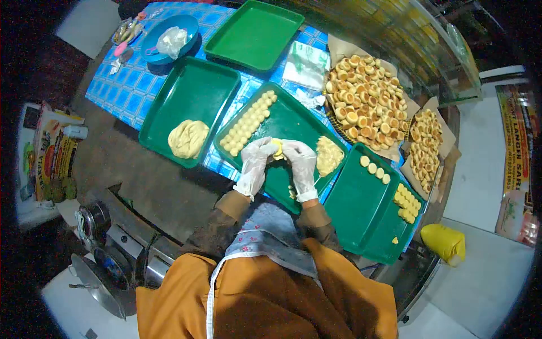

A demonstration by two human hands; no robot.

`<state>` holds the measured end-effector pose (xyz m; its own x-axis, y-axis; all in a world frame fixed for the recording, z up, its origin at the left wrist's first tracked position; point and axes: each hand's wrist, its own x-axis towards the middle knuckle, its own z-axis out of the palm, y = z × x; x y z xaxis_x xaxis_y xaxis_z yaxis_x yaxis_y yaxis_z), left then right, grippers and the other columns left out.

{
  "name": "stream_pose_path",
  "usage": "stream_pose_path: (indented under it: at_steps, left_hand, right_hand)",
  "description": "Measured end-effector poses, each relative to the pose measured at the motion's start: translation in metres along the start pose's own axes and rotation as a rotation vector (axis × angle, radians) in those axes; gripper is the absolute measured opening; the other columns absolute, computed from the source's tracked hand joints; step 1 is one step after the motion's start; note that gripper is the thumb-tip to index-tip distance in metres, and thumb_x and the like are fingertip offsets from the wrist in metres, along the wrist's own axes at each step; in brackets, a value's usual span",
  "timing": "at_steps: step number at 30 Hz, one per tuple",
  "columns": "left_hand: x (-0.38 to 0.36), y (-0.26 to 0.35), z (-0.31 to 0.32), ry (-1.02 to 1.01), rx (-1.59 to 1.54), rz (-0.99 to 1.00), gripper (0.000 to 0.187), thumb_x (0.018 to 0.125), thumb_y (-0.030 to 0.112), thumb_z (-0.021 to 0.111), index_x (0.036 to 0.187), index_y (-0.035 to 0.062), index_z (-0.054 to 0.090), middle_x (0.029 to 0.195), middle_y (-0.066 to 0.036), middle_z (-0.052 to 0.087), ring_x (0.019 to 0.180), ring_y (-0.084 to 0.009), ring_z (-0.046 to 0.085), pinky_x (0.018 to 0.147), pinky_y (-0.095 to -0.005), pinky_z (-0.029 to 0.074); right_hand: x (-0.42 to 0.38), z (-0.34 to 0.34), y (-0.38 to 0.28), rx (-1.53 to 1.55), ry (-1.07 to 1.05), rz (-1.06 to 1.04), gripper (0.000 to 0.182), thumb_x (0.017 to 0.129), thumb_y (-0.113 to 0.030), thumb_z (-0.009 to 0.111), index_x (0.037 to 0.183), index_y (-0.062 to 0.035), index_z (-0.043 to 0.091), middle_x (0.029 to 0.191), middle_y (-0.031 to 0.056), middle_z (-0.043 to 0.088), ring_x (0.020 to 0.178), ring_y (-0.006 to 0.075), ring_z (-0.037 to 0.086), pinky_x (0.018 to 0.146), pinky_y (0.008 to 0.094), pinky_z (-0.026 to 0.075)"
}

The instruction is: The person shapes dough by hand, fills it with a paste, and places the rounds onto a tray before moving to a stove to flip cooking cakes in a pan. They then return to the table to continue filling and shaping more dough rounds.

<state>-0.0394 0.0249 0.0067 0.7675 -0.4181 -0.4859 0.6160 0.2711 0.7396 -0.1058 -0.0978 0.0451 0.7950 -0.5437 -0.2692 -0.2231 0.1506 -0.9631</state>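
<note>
My left hand and my right hand, both in whitish gloves, meet over the middle green tray. Between their fingertips they pinch a small piece of yellow dough. Rows of small dough balls lie along the left side of this tray, left of and behind my left hand. To the right of my right hand sits a pale, crumbly wedge of filling. A few small scraps lie near the tray's front edge.
A dough lump rests in the left green tray. Behind are another green tray and a blue basin. Baked round pastries fill a paper-lined basket at right. The right green tray holds pale discs and yellow pieces.
</note>
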Motion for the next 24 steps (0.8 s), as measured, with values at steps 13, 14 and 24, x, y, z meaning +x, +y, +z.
stream_pose_path:
  at_steps: [13,14,24]
  left_hand:
    - [-0.045,0.03,-0.014,-0.377,0.389,0.295,0.029,0.096,0.007,0.061,0.124,-0.0021,0.06,0.117,-0.015,0.065,0.109,-0.0244,0.065,0.095,-0.0353,0.054]
    - [-0.04,0.03,-0.015,-0.419,0.316,0.243,0.031,0.097,0.007,0.06,0.126,-0.0028,0.058,0.119,-0.015,0.063,0.109,-0.0241,0.064,0.095,-0.0359,0.054]
    - [-0.028,0.045,-0.021,-0.259,-0.04,-0.223,0.065,0.086,-0.004,0.065,0.145,-0.0064,0.037,0.115,-0.02,0.064,0.086,-0.0248,0.071,0.073,-0.033,0.063]
  right_hand:
    - [-0.033,-0.006,0.002,0.089,-0.066,-0.148,0.033,0.087,-0.014,0.061,0.115,-0.0006,0.072,0.121,0.015,0.069,0.113,0.0234,0.063,0.099,0.0355,0.048]
    - [-0.029,-0.003,0.004,0.288,-0.127,-0.019,0.033,0.089,-0.013,0.06,0.116,0.0015,0.071,0.123,0.0148,0.069,0.114,0.0222,0.063,0.099,0.0348,0.048]
    - [-0.029,0.001,-0.008,-0.198,-0.239,-0.203,0.033,0.083,-0.013,0.069,0.113,0.0007,0.074,0.118,0.0113,0.072,0.109,0.0204,0.065,0.095,0.0327,0.05]
